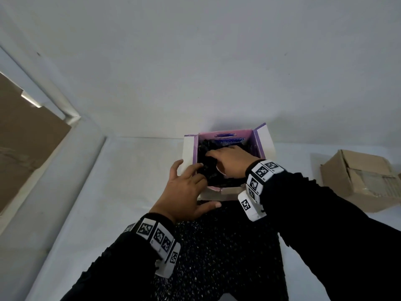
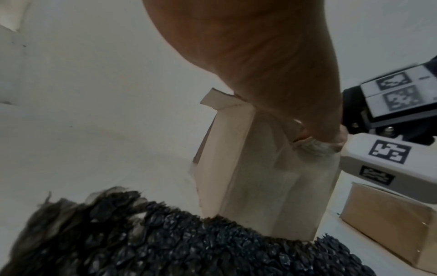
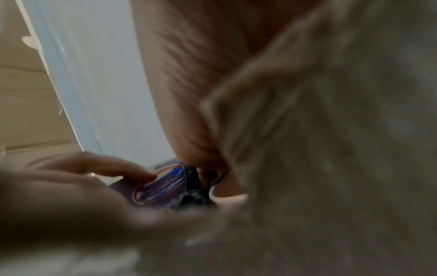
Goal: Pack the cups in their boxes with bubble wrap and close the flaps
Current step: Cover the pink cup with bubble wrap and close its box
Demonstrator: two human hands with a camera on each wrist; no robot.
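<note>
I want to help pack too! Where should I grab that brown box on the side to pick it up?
Judging by its pose, take the brown cardboard box by its two long side walls, coming down from above with one hand on each. It lies flat on the white table, apart from the open purple box, with its top flaps loose, so a grip on the flaps would probably just bend them.

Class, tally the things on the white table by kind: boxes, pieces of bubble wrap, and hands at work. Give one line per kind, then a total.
Boxes: 2, the open white and purple cardboard box and the plain brown cardboard box.
Black bubble wrap: 2 pieces, one stuffed in the open box, one sheet on the table.
Hands: 2, left hand, right hand.
Total: 6
</note>
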